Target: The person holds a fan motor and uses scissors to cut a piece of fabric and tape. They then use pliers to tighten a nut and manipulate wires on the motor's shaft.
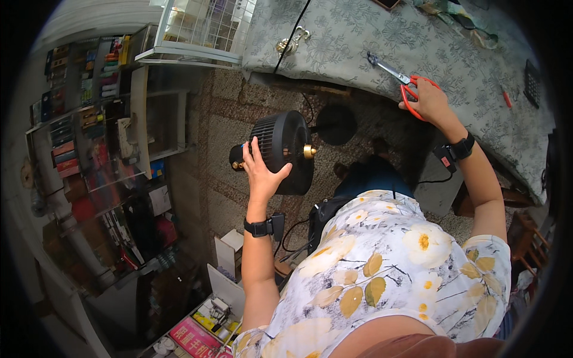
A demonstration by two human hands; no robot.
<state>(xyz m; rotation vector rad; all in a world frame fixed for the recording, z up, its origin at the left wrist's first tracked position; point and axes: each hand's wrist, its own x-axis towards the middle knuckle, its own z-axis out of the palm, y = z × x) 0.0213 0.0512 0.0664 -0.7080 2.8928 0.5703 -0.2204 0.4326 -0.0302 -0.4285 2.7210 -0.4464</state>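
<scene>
My left hand (pixel 265 172) spans the top of a black electric fan (pixel 286 147), fingers on the slatted rear guard and thumb towards the front rim. A brass-coloured cap (pixel 309 151) sits at the fan's front centre, and its round base (pixel 336 124) rests on the floor. In my right hand (pixel 427 103) are scissors (pixel 394 71) with red handles, the fingers around the loops. Their blades lie over the patterned tablecloth (pixel 349 49), seemingly closed. A small dark thing (pixel 371 58) is at the tips; I cannot tell whether they touch it.
On the table are a shiny metal ornament (pixel 288 44), a black calculator (pixel 532 84), a small red-handled tool (pixel 506 99) and a crumpled plastic bag (pixel 465 22). A white wire rack (pixel 201 27) adjoins its left edge. Shelves of boxed goods (pixel 67 156) line the left.
</scene>
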